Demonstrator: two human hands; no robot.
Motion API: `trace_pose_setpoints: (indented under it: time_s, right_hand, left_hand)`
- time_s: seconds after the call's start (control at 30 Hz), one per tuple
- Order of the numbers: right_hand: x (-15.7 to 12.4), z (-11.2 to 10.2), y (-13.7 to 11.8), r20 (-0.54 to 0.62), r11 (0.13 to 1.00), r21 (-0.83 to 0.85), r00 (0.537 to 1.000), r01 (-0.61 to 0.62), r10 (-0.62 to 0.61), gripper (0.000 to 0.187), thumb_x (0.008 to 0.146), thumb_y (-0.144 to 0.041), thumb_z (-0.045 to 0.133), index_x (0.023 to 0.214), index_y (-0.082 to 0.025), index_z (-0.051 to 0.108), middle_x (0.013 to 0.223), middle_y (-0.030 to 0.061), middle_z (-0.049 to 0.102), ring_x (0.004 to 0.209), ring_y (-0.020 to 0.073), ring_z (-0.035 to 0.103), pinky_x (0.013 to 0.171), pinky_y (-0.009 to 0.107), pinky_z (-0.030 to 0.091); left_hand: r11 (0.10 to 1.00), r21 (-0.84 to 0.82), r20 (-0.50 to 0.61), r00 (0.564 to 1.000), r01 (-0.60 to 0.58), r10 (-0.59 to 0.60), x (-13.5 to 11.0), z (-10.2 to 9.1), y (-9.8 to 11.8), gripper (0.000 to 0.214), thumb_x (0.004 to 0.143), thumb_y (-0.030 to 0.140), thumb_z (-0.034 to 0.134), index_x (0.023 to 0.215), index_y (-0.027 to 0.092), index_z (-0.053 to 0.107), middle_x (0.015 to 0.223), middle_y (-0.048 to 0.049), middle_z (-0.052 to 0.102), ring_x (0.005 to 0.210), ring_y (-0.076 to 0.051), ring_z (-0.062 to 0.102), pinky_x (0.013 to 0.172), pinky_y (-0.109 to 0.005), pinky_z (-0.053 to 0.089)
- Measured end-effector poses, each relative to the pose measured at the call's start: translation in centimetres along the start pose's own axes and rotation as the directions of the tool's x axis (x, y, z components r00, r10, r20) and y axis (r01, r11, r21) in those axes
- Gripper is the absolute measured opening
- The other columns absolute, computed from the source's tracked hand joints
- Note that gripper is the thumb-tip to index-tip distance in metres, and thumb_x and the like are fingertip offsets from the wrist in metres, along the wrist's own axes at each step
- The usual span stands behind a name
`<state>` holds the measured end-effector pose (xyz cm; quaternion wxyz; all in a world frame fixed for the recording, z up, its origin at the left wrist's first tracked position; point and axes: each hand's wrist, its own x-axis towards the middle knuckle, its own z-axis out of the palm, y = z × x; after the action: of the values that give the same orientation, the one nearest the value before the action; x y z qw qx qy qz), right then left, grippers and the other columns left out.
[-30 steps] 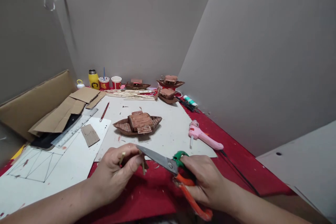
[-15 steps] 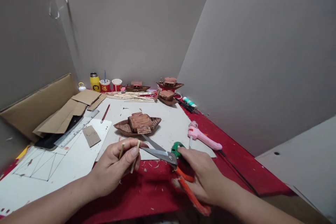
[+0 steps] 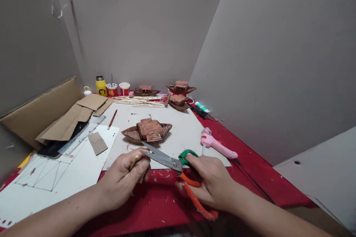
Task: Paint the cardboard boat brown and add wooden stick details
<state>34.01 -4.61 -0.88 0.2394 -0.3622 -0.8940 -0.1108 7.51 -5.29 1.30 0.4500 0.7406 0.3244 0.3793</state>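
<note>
My left hand [image 3: 125, 179] pinches thin wooden sticks [image 3: 134, 163] between thumb and fingers, low over the red table [image 3: 161, 207]. My right hand [image 3: 211, 183] grips scissors [image 3: 178, 168] with a green and an orange handle. The steel blades point left and meet at the sticks by my left fingertips. Just beyond my hands a brown model boat [image 3: 147, 132] rests on a white board [image 3: 180, 133].
A pink glue gun [image 3: 218, 144] lies to the right of the board. At left are a metal ruler [image 3: 80, 136], cardboard pieces [image 3: 69, 118] and a sheet with drawn lines [image 3: 41, 172]. Long sticks [image 3: 139, 100], cups [image 3: 118, 89], a yellow bottle [image 3: 101, 86] and more model boats [image 3: 179, 94] stand at the back. Grey walls enclose the table.
The scissor blades stood apart half a second ago and have now closed on the sticks. My left hand has dropped slightly and curled tighter around them.
</note>
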Motion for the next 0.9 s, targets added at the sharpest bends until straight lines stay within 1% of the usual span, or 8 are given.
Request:
trace_pose_setpoints:
  time_s: [0.23,0.47,0.57,0.63,0.7,0.73,0.8,0.9]
  right_hand:
    - [-0.2,-0.3,0.3,0.048,1.0,-0.011,0.998,-0.029,0.03,0.036,0.092,-0.053,0.048,0.077,-0.021,0.046,0.055,-0.001,0.056,0.047,0.0167,0.052,0.049,0.029,0.029]
    - [-0.9,-0.5,0.4,0.081,0.998,-0.021,0.995,-0.063,0.065,0.038,0.095,-0.052,0.047,0.073,-0.021,0.049,0.048,-0.0027,0.053,0.04,0.0146,0.051,0.046,0.029,0.025]
    - [-1.3,-0.3,0.6,0.088,0.995,0.014,0.991,-0.1,0.099,0.039,0.096,-0.053,0.046,0.074,-0.021,0.051,0.047,-0.0031,0.053,0.039,0.0143,0.051,0.045,0.029,0.025]
    - [-1.3,-0.1,0.7,0.076,0.986,0.059,0.986,-0.156,0.152,0.038,0.096,-0.053,0.046,0.074,-0.021,0.05,0.047,-0.0032,0.054,0.039,0.014,0.05,0.045,0.028,0.027]
    - [-1.2,0.0,0.9,0.064,0.971,0.109,0.976,-0.214,0.208,0.037,0.096,-0.051,0.047,0.074,-0.022,0.05,0.048,-0.0031,0.056,0.038,0.0133,0.05,0.044,0.026,0.029]
    - [-1.2,0.0,0.9,0.067,0.963,0.128,0.971,-0.236,0.229,0.036,0.095,-0.05,0.048,0.074,-0.022,0.05,0.048,-0.0029,0.057,0.039,0.0131,0.051,0.044,0.026,0.03]
    - [-1.2,0.1,0.9,0.087,0.956,0.138,0.965,-0.258,0.247,0.035,0.094,-0.049,0.051,0.074,-0.022,0.052,0.05,-0.0023,0.059,0.04,0.0135,0.053,0.045,0.025,0.031]
    - [-1.2,0.2,1.0,0.137,0.963,0.093,0.961,-0.254,0.24,0.032,0.092,-0.05,0.054,0.077,-0.021,0.056,0.052,-0.0005,0.062,0.043,0.0163,0.058,0.046,0.026,0.031]
  left_hand:
    - [0.995,0.08,-0.019,0.998,-0.058,0.06,0.3,-0.2,-0.3,0.034,0.101,0.033,0.035,0.071,0.02,0.045,0.065,0.0037,0.044,0.058,-0.011,0.04,0.057,-0.024,0.035]
    - [0.982,0.187,-0.037,0.999,-0.012,0.019,0.7,-0.3,-0.4,0.037,0.099,0.033,0.038,0.065,0.02,0.044,0.061,0.0043,0.041,0.056,-0.011,0.038,0.055,-0.024,0.032]
    - [0.987,0.151,-0.034,0.998,0.053,-0.048,0.7,-0.3,-0.3,0.035,0.099,0.037,0.04,0.072,0.018,0.051,0.062,0.004,0.045,0.058,-0.011,0.041,0.057,-0.023,0.034]
    - [0.99,0.061,-0.039,0.992,0.124,-0.122,0.7,-0.3,-0.4,0.031,0.099,0.041,0.042,0.089,0.017,0.058,0.062,0.0049,0.046,0.057,-0.011,0.043,0.056,-0.022,0.035]
    - [0.978,-0.051,-0.044,0.978,0.2,-0.202,0.8,-0.3,-0.5,0.033,0.097,0.046,0.045,0.102,0.016,0.058,0.061,0.0063,0.047,0.053,-0.01,0.041,0.051,-0.021,0.034]
    - [0.967,-0.095,-0.039,0.97,0.236,-0.24,1.0,-0.4,-0.7,0.034,0.095,0.048,0.047,0.102,0.016,0.058,0.06,0.0067,0.048,0.051,-0.01,0.04,0.049,-0.021,0.033]
    - [0.946,-0.132,-0.028,0.953,0.296,-0.302,1.3,-0.8,-1.0,0.033,0.091,0.05,0.053,0.092,0.017,0.057,0.058,0.007,0.049,0.047,-0.008,0.037,0.046,-0.021,0.03]
    - [0.939,-0.029,-0.04,0.939,0.342,-0.343,1.9,-1.6,-1.5,0.026,0.086,0.043,0.06,0.08,0.017,0.057,0.057,0.0072,0.049,0.047,-0.008,0.037,0.048,-0.021,0.031]
